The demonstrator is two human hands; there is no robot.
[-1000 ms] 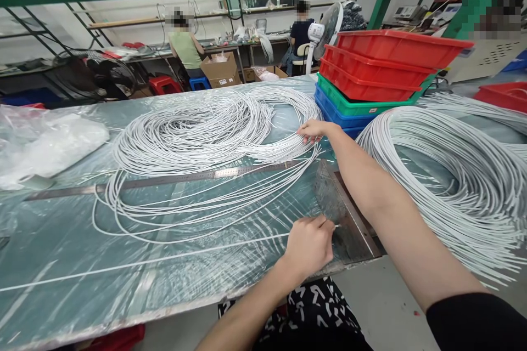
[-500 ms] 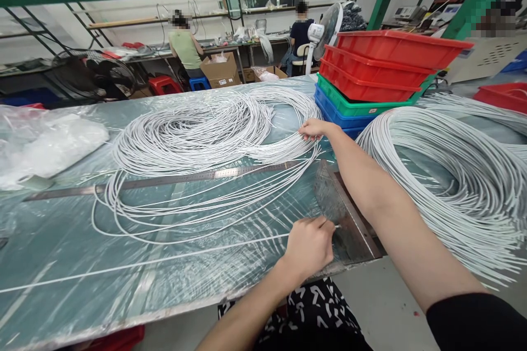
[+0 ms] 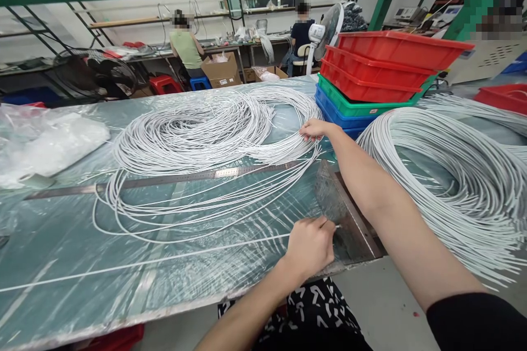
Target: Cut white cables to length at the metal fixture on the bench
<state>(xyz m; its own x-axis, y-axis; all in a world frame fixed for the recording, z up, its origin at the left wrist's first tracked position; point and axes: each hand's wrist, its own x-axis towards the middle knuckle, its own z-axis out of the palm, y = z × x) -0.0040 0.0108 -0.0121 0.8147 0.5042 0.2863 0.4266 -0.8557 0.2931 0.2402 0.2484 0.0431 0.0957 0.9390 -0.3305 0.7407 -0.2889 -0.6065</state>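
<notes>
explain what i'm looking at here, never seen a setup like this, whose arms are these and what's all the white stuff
There's no robot here: these are a person's bare arms, seen from one camera worn on the head, looking forward and down. The left hand is closed around a single white cable, whose short end pokes out by a dark metal plate. The right hand has its fingers on a looped cable bundle; how firmly isn't clear. On the plastic-covered worktable lie a big cable coil, a steel ruler and a clear plastic bag, with stacked plastic bins behind the right arm.
</notes>
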